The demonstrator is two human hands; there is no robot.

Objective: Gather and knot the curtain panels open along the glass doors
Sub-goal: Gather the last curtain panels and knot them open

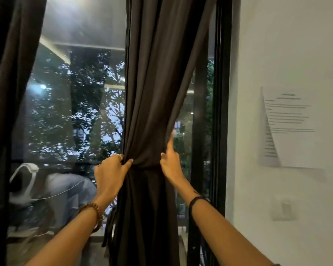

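Two bare hands meet on one dark brown fabric curtain panel (158,96), which hangs in front of the black-framed glass doors (75,112) and is drawn in to a narrow waist at the height of the hands. In the head view, the left hand (110,175) grips the left edge of that gathered waist, its fingers (128,164) curled into the folds, with a ring on one finger and a brown beaded bracelet (93,210) on the wrist. The right hand (171,164) holds the right edge of the same bunch; most of its fingers are tucked behind the cloth, while one finger points up along the curtain's edge. A black band (195,201) sits on the right wrist. Below the waist the cloth falls loose and spreads again. A second dark curtain panel (10,73) hangs at the far left, well apart from the hands. The glass shows tree foliage and dim reflections. On the white wall (288,45) to the right, a printed paper sheet (290,127) is stuck up with its left edge curling away, and a pale wall switch (284,208) sits below it.
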